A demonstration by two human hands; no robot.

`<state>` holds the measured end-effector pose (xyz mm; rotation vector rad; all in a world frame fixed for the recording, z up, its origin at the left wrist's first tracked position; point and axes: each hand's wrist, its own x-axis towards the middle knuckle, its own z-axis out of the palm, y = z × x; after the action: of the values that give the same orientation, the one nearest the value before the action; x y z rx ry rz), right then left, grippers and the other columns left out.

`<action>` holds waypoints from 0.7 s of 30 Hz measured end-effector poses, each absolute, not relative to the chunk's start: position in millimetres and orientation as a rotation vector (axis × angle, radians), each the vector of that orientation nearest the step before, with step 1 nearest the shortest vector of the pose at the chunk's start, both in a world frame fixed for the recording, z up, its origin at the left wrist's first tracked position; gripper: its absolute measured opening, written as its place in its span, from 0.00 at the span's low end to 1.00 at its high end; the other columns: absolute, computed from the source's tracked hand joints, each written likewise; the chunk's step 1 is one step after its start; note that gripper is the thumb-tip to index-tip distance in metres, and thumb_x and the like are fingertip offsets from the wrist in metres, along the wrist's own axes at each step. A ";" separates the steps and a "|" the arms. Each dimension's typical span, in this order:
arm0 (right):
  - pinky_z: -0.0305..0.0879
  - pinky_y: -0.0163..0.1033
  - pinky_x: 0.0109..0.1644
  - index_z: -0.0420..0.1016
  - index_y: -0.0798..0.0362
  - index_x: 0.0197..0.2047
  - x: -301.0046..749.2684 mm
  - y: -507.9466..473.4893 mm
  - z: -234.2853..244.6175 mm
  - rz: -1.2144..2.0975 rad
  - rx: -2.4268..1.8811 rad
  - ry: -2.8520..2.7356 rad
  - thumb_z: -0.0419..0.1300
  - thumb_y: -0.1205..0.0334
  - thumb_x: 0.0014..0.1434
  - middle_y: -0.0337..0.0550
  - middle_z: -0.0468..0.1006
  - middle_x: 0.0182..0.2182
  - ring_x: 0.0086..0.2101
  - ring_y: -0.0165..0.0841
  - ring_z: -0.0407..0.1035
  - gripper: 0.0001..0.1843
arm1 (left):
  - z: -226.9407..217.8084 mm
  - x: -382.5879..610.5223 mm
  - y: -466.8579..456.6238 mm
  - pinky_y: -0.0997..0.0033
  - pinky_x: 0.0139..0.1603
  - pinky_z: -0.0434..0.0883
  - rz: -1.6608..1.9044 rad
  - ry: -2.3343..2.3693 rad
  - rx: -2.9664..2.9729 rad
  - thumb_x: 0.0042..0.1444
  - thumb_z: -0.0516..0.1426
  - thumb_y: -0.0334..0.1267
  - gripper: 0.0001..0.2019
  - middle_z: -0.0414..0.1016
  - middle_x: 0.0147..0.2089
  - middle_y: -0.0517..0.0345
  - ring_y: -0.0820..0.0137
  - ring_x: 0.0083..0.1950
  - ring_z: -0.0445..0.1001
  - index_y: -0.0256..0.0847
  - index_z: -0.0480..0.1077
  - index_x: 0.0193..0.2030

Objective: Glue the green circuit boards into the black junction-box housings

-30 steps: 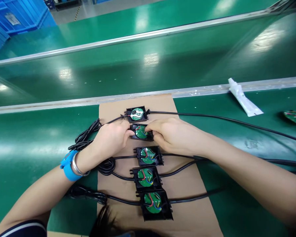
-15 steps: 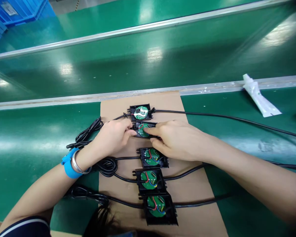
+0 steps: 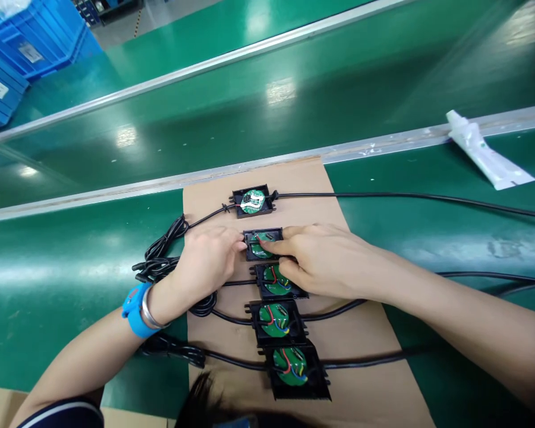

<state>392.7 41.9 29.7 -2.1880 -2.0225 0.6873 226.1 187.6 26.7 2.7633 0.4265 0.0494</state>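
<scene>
Several open black boxes with round green circuit boards lie in a column on a brown cardboard sheet, each with black cables. My left hand grips the left side of the second box from the top, fingers curled. My right hand rests on the same box from the right, index finger pressed on its green board. The top box lies apart, just beyond. Below my hands sit the third box, the fourth box and the nearest box.
The cardboard lies on a green conveyor belt with a metal rail behind it. Coiled black cable bunches at the left. A white tube lies at the far right. Blue crates stand at the top left.
My right index finger has come onto the green board of the second box. The view has shifted, so the white tube sits further right and up.
</scene>
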 end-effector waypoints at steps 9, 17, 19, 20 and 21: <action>0.56 0.40 0.33 0.82 0.51 0.46 395.8 43.1 24.0 0.596 -2.102 -2.015 0.51 0.63 0.59 0.48 0.80 0.31 0.29 0.36 0.71 0.20 | 32.0 228.8 166.6 0.68 0.27 0.70 -0.188 0.129 3.412 0.59 0.49 0.22 0.12 0.74 0.31 0.50 0.64 0.33 0.74 0.35 0.72 0.38; 0.53 0.40 0.31 0.82 0.51 0.47 394.2 42.2 21.6 0.585 -2.106 -2.011 0.50 0.63 0.59 0.50 0.80 0.32 0.29 0.39 0.73 0.21 | 36.4 231.3 168.3 0.68 0.34 0.75 -0.344 0.169 3.376 0.61 0.49 0.22 0.12 0.77 0.36 0.48 0.63 0.36 0.76 0.33 0.73 0.41; 0.52 0.40 0.31 0.82 0.51 0.48 393.1 41.7 21.8 0.572 -2.110 -2.025 0.50 0.63 0.59 0.50 0.81 0.32 0.30 0.40 0.73 0.21 | 36.9 224.3 167.2 0.67 0.41 0.77 -0.210 0.202 3.352 0.61 0.49 0.22 0.16 0.78 0.45 0.45 0.63 0.43 0.78 0.30 0.72 0.51; 0.52 0.40 0.31 0.81 0.50 0.48 392.8 41.7 22.1 0.565 -2.110 -2.029 0.50 0.63 0.59 0.49 0.81 0.32 0.30 0.40 0.74 0.21 | 36.3 221.1 165.1 0.68 0.44 0.78 -0.146 0.205 3.349 0.61 0.48 0.21 0.19 0.77 0.51 0.43 0.64 0.47 0.77 0.28 0.69 0.56; 0.52 0.40 0.31 0.81 0.51 0.48 392.6 41.8 22.5 0.559 -2.108 -2.031 0.50 0.63 0.59 0.49 0.81 0.32 0.30 0.39 0.74 0.21 | 35.1 218.8 162.2 0.68 0.45 0.78 -0.111 0.200 3.346 0.60 0.48 0.21 0.22 0.74 0.55 0.41 0.64 0.49 0.77 0.28 0.66 0.60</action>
<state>392.6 41.8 22.5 -2.1076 -2.0309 0.5593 218.8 162.2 35.1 3.3459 0.2003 -0.1112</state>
